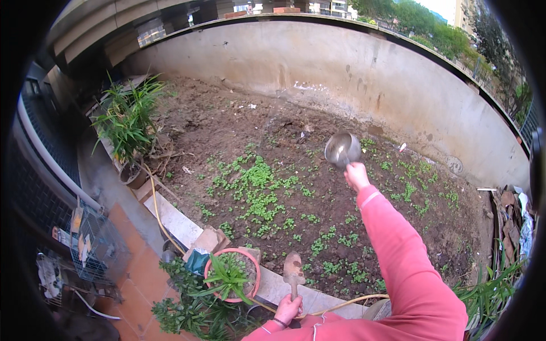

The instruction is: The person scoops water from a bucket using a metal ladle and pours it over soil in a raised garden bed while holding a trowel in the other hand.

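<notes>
My right hand (pixel 357 175) is stretched out over the soil bed, closed around the handle of a metal dipper (pixel 342 149). The dipper is tilted, its bowl turned away from me. Nearer my body, my left hand (pixel 289 308) grips a rusty garden trowel (pixel 294 269) by its handle, blade upward, above the bed's tiled edge. Below and between the hands lies brown soil (pixel 294 226) with patches of small green seedlings (pixel 258 172). Just left of the trowel, a round orange pot (pixel 257 281) holds a leafy plant (pixel 228 276).
A concrete wall (pixel 273 55) bounds the far side. A yellow hose (pixel 155 204) runs along the tiled border (pixel 175 217). A potted bamboo-like plant (pixel 128 119) and a wire cage (pixel 96 247) stand left. Scrap boards (pixel 507 221) lean at right.
</notes>
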Demonstrator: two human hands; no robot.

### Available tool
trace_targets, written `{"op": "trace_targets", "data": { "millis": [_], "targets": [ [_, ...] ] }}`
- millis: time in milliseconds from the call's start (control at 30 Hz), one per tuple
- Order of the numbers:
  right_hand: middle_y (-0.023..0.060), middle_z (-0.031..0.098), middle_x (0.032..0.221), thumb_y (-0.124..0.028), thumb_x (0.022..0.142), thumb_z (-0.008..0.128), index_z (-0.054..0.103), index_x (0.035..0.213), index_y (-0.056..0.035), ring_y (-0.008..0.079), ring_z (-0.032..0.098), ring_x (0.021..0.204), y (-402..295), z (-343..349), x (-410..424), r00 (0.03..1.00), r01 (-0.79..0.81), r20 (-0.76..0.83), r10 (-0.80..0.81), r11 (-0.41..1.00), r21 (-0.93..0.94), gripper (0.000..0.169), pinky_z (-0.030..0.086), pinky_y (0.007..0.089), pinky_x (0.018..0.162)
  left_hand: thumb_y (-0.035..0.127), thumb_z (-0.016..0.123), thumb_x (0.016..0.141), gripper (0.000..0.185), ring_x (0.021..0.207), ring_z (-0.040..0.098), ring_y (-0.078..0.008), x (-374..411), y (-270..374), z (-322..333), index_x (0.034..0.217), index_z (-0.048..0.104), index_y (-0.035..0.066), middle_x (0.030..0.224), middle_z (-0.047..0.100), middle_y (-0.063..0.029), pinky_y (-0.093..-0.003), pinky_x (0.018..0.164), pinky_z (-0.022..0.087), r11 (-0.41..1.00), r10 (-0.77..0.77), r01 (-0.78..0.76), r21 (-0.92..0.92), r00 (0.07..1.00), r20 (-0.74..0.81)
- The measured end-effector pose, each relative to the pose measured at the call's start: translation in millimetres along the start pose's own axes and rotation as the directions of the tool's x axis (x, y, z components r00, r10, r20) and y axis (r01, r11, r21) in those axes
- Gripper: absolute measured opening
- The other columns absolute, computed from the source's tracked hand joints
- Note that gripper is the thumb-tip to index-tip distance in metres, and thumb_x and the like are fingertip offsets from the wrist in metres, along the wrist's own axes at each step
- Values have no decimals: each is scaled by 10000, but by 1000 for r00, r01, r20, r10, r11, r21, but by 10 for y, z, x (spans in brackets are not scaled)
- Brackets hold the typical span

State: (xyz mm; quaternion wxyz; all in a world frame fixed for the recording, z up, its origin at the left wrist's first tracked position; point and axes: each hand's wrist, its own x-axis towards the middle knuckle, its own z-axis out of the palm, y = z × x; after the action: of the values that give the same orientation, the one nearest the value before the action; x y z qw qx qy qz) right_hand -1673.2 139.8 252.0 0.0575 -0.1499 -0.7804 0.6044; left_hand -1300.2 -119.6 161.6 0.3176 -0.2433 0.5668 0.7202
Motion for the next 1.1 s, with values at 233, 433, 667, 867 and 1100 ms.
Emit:
{"op": "trace_targets", "data": {
  "millis": [233,433,667,867,1100],
  "targets": [
    [67,490,533,-68,795,461,466,713,-2,106,415,342,934,-635,-1109,764,-622,250,595,782,38,105,261,221,274,226,519,843,203,454,472,-87,192,71,116,816,447,38,616,498,-23,-215,385,381,1000,0,-2,26,997,76],
    [100,520,617,-73,826,464,474,798,40,114,451,397,1266,-565,-1329,619,-751,320,717,660,-26,117,301,226,300,231,517,845,213,458,480,-94,235,-24,86,807,442,36,609,496,-28,-221,389,389,999,-8,4,43,996,94],
    [46,469,481,-73,782,432,493,640,-21,142,464,359,12,425,-105,935,-324,153,319,946,11,163,333,278,297,222,515,844,204,462,487,-102,194,123,69,793,448,37,607,494,-29,-229,396,394,999,37,-37,-3,999,-23],
    [73,466,484,-48,739,412,509,687,-10,170,462,364,307,219,508,973,-140,-198,116,984,-109,117,327,293,306,206,516,832,186,459,487,-106,233,143,180,807,459,31,606,489,-27,-238,392,390,997,75,-75,-1,997,11],
    [53,491,522,-108,788,453,481,689,-25,106,386,317,560,-773,-995,900,-435,53,432,888,149,132,260,249,263,219,518,838,199,454,481,-100,259,-8,351,813,456,32,609,488,-26,-227,386,388,997,40,-45,62,996,85]
  ]
}}
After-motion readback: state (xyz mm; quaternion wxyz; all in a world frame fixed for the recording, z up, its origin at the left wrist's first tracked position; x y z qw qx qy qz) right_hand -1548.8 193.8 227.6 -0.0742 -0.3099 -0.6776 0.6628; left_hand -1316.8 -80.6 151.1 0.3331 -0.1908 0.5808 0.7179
